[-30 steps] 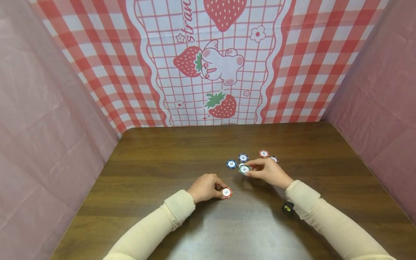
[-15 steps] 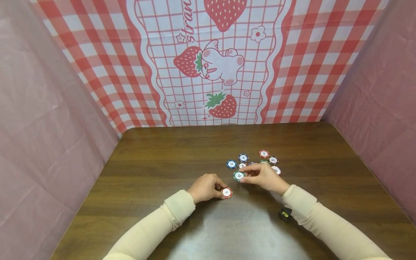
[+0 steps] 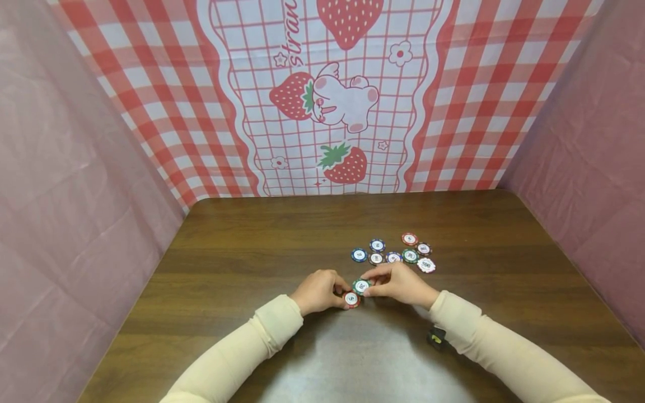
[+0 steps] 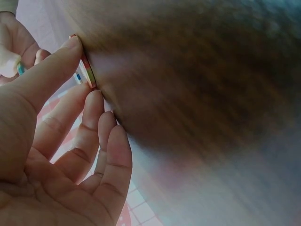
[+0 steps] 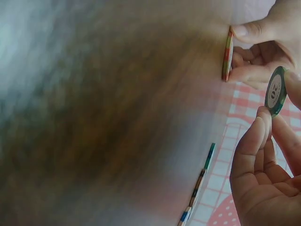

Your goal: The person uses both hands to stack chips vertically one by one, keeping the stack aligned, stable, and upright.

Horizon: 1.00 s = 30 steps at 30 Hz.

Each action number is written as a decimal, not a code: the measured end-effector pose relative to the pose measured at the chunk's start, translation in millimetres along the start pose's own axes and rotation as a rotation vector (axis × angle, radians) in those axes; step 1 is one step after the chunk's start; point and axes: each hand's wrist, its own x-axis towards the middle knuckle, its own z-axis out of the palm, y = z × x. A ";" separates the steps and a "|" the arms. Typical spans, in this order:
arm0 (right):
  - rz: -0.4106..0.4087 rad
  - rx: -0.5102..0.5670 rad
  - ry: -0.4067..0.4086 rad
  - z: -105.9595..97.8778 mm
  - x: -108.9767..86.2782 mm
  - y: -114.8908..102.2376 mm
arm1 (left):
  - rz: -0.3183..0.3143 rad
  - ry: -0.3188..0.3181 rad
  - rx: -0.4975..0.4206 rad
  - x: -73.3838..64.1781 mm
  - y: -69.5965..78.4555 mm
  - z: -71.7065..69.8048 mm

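My left hand [image 3: 319, 291] pinches a red poker chip [image 3: 351, 299] marked 5 between thumb and fingers, low at the tabletop. In the left wrist view the red chip [image 4: 87, 68] stands edge-on between thumb and fingertip. Close beside it, my right hand [image 3: 403, 284] holds a green poker chip [image 3: 361, 287] by its rim with thumb and fingers. The right wrist view has this green chip [image 5: 275, 92], marked 20, tilted and raised off the table. Seen from the head, the green chip sits just above and right of the red one.
Behind the right hand lie several loose chips: two blue, including one blue chip [image 3: 359, 255], a red chip [image 3: 410, 239], another green chip [image 3: 410, 256], a white chip [image 3: 426, 265] and others. They rest on a brown wooden table [image 3: 242, 240]. A checked strawberry cloth [image 3: 347, 112] hangs behind.
My right hand has carried the green chip left and toward me, from the loose chips to beside the red chip, uncovering chips behind it. My left hand has stayed in place.
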 end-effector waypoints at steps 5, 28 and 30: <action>-0.037 -0.048 -0.025 4.0 1.6 -0.3 | 0.000 0.002 0.004 -0.4 0.1 -0.4; -0.062 -0.149 -0.156 15.3 8.1 -8.5 | -0.008 -0.004 -0.002 -0.5 0.4 -1.2; -0.062 -0.162 -0.153 15.6 8.7 -9.7 | -0.010 -0.005 -0.005 -0.6 0.5 -1.3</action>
